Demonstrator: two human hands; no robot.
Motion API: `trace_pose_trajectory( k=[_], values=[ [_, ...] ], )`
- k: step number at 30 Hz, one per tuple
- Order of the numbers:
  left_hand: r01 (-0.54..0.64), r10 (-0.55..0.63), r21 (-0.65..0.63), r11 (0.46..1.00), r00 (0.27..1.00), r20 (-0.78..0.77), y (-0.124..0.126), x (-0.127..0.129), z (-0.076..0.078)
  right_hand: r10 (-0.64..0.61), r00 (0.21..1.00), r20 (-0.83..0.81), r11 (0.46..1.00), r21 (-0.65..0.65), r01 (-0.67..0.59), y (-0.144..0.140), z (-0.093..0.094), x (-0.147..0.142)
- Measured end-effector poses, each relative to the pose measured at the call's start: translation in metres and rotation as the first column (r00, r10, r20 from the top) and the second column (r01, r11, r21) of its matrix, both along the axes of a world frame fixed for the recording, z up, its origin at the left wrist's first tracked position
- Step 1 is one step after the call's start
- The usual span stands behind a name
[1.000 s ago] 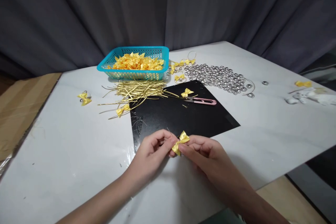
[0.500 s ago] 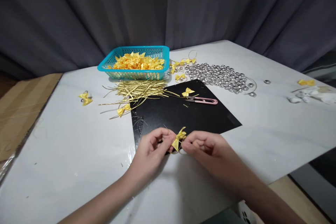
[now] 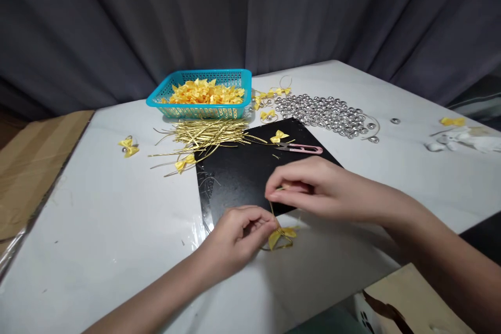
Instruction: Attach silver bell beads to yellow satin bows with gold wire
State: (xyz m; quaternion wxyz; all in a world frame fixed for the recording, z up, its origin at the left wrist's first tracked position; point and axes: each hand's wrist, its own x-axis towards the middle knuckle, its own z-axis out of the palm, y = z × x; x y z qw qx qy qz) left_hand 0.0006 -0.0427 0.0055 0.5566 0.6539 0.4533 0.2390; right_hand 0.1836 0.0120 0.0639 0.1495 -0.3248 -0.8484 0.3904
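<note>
Grey curtain (image 3: 250, 15) fills the background, folds hanging behind the far edge of the white surface (image 3: 136, 219). Brown cardboard (image 3: 35, 151) sits along the surface's left edge. Black sheet (image 3: 238, 177) lies flat mid-surface, one corner toward the right edge. Blue basket (image 3: 199, 110) stands near the far edge, heaped with yellow ribbon bows (image 3: 207, 93). Right of it, loose pile of silver beads (image 3: 329, 115), a few strays toward the right edge. Bundle of gold strands (image 3: 209, 133) in front of the basket, partly over the black sheet's far-left edge.

Left hand (image 3: 240, 237): fingers pinching a yellow bow (image 3: 275, 240) around its middle, other fingers curled. Right hand (image 3: 313, 188): raised higher, over the sheet's right part, fingertips clenched on a thin gold cord (image 3: 272, 210) that runs down to the bow. Held bow is just off the sheet's near edge, on the near-edge side of the surface, cord loop beside it.

White item (image 3: 465, 141) at the right edge, can't tell what. Pink-handled snips (image 3: 307, 149) on the sheet, blades pointing left, just beside a small loose bow (image 3: 278, 136). Another bow with a bead (image 3: 129, 148) toward the left edge.
</note>
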Motion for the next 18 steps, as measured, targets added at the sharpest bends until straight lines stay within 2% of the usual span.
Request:
trace_pose_trajectory(
  k=[4, 9, 14, 16, 18],
  values=[
    [-0.039, 0.053, -0.150, 0.988, 0.994, 0.094, 0.003, -0.002, -0.001, -0.045, 0.998, -0.038, 0.999, -0.016, 0.044, 0.015, -0.022, -0.012],
    [-0.152, 0.178, -0.199, 0.968, 0.976, 0.122, 0.004, -0.001, 0.000, -0.199, 0.980, -0.001, 0.980, 0.011, 0.199, 0.012, -0.040, -0.002],
    [-0.228, 0.261, -0.213, 0.950, 0.954, 0.146, 0.006, 0.001, 0.003, -0.303, 0.952, 0.035, 0.949, 0.098, 0.298, -0.008, -0.031, 0.018],
    [-0.243, 0.282, -0.222, 0.944, 0.945, 0.165, 0.007, 0.001, 0.004, -0.274, 0.960, 0.059, 0.955, 0.139, 0.264, -0.020, -0.024, 0.020],
    [-0.251, 0.292, -0.226, 0.941, 0.941, 0.170, 0.007, 0.002, 0.004, -0.188, 0.978, 0.084, 0.971, 0.162, 0.173, -0.032, -0.020, 0.017]
  ],
)
